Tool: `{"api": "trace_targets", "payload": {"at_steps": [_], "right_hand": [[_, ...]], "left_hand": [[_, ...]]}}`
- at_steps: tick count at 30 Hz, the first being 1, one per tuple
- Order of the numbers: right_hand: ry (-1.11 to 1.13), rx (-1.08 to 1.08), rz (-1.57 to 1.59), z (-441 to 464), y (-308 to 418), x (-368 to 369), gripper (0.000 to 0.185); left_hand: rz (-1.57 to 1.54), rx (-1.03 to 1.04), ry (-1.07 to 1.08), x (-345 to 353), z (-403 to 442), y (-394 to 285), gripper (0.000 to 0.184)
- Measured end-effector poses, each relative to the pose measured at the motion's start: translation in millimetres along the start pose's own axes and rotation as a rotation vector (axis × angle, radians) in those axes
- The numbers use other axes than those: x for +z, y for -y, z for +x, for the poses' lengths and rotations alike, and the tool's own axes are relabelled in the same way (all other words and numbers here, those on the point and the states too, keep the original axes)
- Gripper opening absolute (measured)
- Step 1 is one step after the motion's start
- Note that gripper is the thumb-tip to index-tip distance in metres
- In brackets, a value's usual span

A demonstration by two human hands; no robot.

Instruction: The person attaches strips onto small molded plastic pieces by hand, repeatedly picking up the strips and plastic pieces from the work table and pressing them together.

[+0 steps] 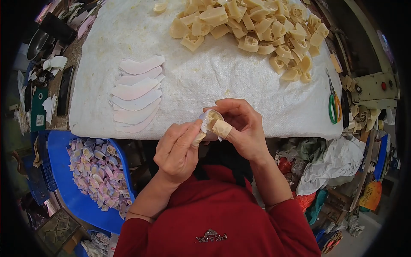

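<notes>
Between my two hands, at the table's front edge, is a small heel-shaped piece point(209, 119) with a pale lilac covering partly around it. My left hand point(179, 150) pinches its left side with thumb and fingers. On the other side my right hand point(243, 128) grips it, and beige wrapping shows on the right thumb and on a left fingertip. Pale pink and white curved strips point(136, 92) lie overlapped in a column to the left. A large heap of beige plastic pieces point(257, 25) is at the back right.
White woven sheeting point(192, 77) covers the table. Green- and orange-handled scissors point(334, 105) lie at its right edge. A blue tub point(60, 160) of covered pieces stands low on the left. Crumpled white plastic point(338, 160) is at the lower right.
</notes>
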State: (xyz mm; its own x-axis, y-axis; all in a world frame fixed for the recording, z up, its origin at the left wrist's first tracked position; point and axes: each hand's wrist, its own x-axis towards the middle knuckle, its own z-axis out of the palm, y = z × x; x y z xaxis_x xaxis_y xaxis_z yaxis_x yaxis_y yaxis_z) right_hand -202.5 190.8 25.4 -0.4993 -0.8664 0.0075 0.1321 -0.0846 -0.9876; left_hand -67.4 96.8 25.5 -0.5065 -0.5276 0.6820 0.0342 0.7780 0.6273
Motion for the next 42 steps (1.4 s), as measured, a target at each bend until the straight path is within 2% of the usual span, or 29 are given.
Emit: {"api": "trace_targets", "payload": {"at_steps": [5,8,10,14,17,19,20,22,23,25,26,28,29,30,32,33,34,35,37,39,41,42], "right_hand": [[0.040,0.017,-0.073,-1,6,-4,0.039],[0.052,0.045,-0.072,0,7,-4,0.040],[0.064,0.103,-0.037,0,4,-6,0.041],[0.088,0.142,0.062,-2,7,-6,0.043],[0.141,0.142,0.118,-1,9,-8,0.046],[0.111,-0.035,-0.022,-1,4,-9,0.047],[0.117,-0.035,-0.023,1,5,-11,0.047],[0.134,-0.376,-0.363,5,6,-16,0.047],[0.144,-0.375,-0.362,4,10,-15,0.047],[0.184,-0.363,-0.458,2,19,-10,0.046],[0.198,-0.367,-0.456,2,18,-6,0.046],[0.184,-0.434,-0.416,1,16,2,0.047],[0.193,-0.423,-0.445,2,13,2,0.048],[0.193,-0.419,-0.446,1,10,3,0.048],[0.201,-0.370,-0.409,1,5,5,0.053],[0.204,-0.371,-0.409,2,5,6,0.053],[0.194,-0.454,-0.497,4,6,8,0.052],[0.183,-0.537,-0.586,5,6,9,0.051],[0.152,-0.550,-0.538,3,6,12,0.047],[0.108,-0.555,-0.494,-1,8,15,0.043],[0.107,0.069,0.006,-6,14,16,0.031],[0.097,0.071,0.001,-6,16,15,0.031]], "left_hand": [[0.054,0.073,0.073,-7,8,4,0.016],[-0.023,0.125,0.201,-13,17,11,0.017],[0.002,0.253,0.299,-15,23,13,0.020],[-0.029,0.350,0.318,-15,22,12,0.030],[-0.134,0.246,0.272,-14,12,13,0.023],[-0.254,0.133,0.280,-15,5,17,0.028],[-0.251,0.132,0.275,-17,2,18,0.028],[-0.352,-0.252,0.297,-20,-5,18,0.057],[-0.347,-0.256,0.289,-17,-4,16,0.057],[-0.965,-0.671,0.366,-8,-1,11,0.060],[-0.960,-0.669,0.352,-9,1,11,0.060],[-1.345,-0.898,0.610,-12,6,6,0.064],[-1.357,-0.978,0.507,-9,9,-2,0.054],[-1.360,-0.980,0.506,-5,7,-4,0.054],[-1.165,-0.933,0.346,1,-1,-5,0.052],[-1.087,-0.867,0.319,2,-4,-4,0.045],[-1.087,-0.867,0.317,2,-6,-4,0.045],[-1.055,-0.847,0.326,1,-7,-4,0.047],[-1.021,-0.829,0.333,-1,-8,-3,0.050],[-1.143,-0.867,0.288,-1,-7,-3,0.065],[-1.138,-0.848,0.313,1,-2,-8,0.071],[-1.127,-0.824,0.330,3,-1,-10,0.077]]}}
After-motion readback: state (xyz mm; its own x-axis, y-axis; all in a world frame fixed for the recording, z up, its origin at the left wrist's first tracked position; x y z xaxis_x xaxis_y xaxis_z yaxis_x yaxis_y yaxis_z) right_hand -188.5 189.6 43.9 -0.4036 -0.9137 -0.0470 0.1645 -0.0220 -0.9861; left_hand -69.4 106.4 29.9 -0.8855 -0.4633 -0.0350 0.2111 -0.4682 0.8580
